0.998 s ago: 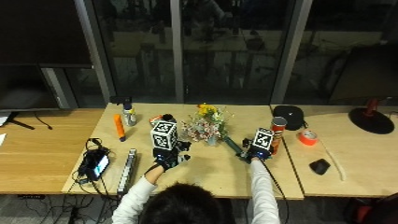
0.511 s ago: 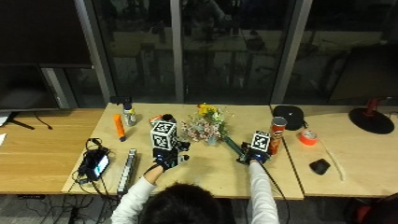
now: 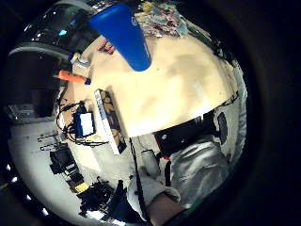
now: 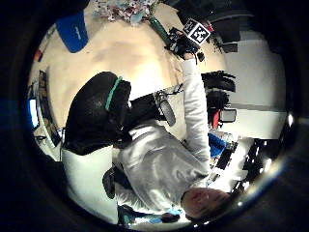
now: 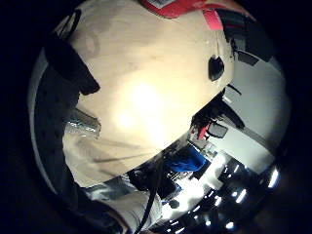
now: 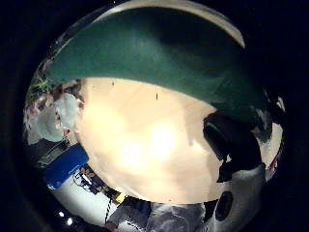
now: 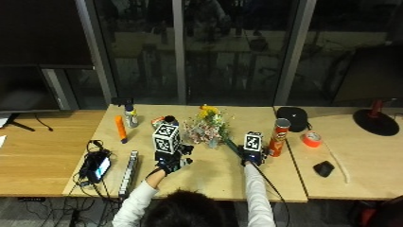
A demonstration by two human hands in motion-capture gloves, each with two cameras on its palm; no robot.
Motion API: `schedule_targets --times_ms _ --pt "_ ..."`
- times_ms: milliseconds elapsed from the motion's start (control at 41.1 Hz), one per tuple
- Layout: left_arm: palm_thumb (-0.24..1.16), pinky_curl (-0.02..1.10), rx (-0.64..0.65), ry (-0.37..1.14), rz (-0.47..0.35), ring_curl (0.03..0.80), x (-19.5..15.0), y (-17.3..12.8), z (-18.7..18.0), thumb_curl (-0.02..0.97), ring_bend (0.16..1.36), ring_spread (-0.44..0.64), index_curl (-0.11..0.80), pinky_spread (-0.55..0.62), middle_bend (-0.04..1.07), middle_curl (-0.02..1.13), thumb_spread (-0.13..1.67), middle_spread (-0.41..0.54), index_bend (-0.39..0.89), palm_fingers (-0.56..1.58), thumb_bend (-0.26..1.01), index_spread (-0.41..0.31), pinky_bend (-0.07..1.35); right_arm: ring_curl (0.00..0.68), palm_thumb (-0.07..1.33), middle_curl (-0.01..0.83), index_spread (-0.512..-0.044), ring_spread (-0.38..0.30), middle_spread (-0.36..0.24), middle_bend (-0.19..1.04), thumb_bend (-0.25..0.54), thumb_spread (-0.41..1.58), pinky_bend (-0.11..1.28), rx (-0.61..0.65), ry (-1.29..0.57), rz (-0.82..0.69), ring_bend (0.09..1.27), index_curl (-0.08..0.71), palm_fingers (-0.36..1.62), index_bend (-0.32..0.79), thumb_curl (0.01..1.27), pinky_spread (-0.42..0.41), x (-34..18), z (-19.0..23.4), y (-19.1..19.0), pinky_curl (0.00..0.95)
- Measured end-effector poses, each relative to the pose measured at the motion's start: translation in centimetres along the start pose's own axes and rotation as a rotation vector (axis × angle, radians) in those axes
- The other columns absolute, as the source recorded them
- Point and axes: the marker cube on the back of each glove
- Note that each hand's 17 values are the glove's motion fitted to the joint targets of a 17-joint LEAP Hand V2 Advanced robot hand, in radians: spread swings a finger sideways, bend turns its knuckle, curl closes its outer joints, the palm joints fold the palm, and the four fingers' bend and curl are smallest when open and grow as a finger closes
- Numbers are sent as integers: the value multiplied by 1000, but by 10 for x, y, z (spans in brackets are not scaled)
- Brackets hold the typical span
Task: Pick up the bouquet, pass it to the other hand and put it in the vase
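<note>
The bouquet (image 7: pixel 211 128) lies on the tabletop (image 7: pixel 207 172), its stem filling the right hand's (image 7: pixel 252 156) palm view, grip unclear; handover and vase remain.

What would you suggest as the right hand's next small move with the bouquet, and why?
Probably lift it off the table toward the left hand. The right hand sits at the bouquet's green stem end, the stem filling its thumb side palm view, while the flowers lie on the wood between both hands.
</note>
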Motion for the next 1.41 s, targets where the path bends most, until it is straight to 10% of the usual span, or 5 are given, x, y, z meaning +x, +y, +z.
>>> schedule_targets --times_ms 316,560,925,1314,1411 --pt "411 245 7 1 -12 268 -7 2 -9 309 362 388 446 406 177 334 1186 176 200 350 -18 -44 168 406 1004 455 -251 -235 -171 383 67 1111 574 -51 -7 9 604 370 1215 232 400 -272 -6 -8 -5 323" --pt "410 245 -12 2 -19 270 -5 -1 -7 311 361 388 445 407 181 334 1186 175 196 355 -18 -44 168 481 1055 500 -245 -235 -193 431 22 890 691 77 -160 18 815 322 1312 6 503 -284 2 -1 -19 392" --pt "404 249 -21 73 -11 272 -7 -27 -10 308 361 380 443 392 178 336 1190 165 198 376 -18 -44 170 584 950 644 -229 -196 -169 804 -7 1021 812 574 -533 -111 996 467 1450 412 421 -218 -1 -27 -16 502" --pt "455 290 155 609 118 291 18 -77 -76 319 404 353 440 352 141 301 1187 207 176 348 -6 -16 210 632 1093 679 -210 -182 -139 920 -4 920 900 524 -1303 -605 1098 555 1341 461 512 -190 -55 -121 52 579" --pt "478 307 244 934 185 299 34 -90 -102 326 432 362 422 350 142 294 1171 226 147 310 -10 5 238 638 1074 681 -209 -180 -135 933 -25 861 909 543 -1413 -706 1111 566 1326 447 535 -189 -69 -140 80 591"
